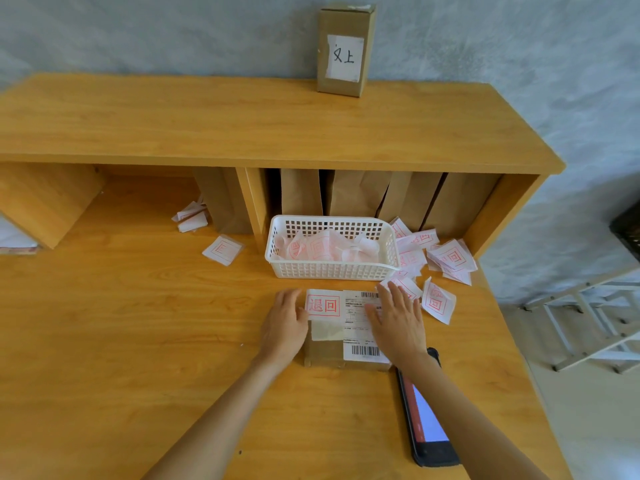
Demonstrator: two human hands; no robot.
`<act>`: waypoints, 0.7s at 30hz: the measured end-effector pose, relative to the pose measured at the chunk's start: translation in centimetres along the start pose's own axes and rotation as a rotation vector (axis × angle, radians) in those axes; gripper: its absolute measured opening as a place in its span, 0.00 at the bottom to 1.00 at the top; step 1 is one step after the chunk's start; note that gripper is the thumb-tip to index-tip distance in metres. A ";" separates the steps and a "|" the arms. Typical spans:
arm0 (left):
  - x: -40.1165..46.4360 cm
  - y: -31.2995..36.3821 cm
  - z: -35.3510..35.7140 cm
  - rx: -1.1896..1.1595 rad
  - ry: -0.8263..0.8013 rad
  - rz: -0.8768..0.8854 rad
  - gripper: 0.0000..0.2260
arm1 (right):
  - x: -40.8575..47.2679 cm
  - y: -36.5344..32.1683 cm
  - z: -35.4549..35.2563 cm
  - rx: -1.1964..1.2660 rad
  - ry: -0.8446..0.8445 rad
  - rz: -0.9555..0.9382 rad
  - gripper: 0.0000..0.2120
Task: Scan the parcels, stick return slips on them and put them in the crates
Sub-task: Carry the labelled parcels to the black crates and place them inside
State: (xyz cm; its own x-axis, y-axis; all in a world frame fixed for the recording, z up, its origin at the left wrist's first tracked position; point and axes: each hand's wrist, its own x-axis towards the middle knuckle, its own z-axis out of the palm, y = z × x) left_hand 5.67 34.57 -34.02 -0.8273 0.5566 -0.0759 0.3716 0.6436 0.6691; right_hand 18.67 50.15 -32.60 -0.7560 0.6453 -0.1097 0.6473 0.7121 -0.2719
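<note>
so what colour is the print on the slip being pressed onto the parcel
Red characters in a red frame on the white return slip, seen in the head view.

Looking down, I see both my forearms bare all the way to the bottom edge of the view, no sleeves anywhere, no cuffs. My left hand (284, 327) is bare too: no glove, no ring, no watch or strap at the wrist. My right hand (398, 323) is the same, plain and uncovered, nothing worn on the wrist either. My fingers (393, 296) carry no rings or tape, and the nails are too small here to tell anything about them. Both arms are slim and unmarked as far as I can see.
</note>
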 end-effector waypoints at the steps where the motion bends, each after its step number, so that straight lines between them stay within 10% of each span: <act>1: 0.0 0.4 0.0 -0.024 0.012 -0.093 0.18 | 0.3 0.5 -0.5 -0.010 0.012 0.025 0.26; 17: -0.8 3.0 1.4 -0.289 -0.045 -0.400 0.13 | 0.4 4.1 -2.6 -0.053 -0.066 0.081 0.24; 21: -1.2 4.0 1.9 -0.278 -0.043 -0.449 0.33 | 0.2 4.6 -2.5 -0.048 -0.054 0.072 0.24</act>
State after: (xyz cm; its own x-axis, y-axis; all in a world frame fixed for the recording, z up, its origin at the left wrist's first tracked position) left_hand 8.96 37.51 -32.69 -0.8592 0.2829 -0.4264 -0.1461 0.6631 0.7342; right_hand 21.72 54.25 -31.45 -0.7105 0.6806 -0.1787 0.7032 0.6776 -0.2151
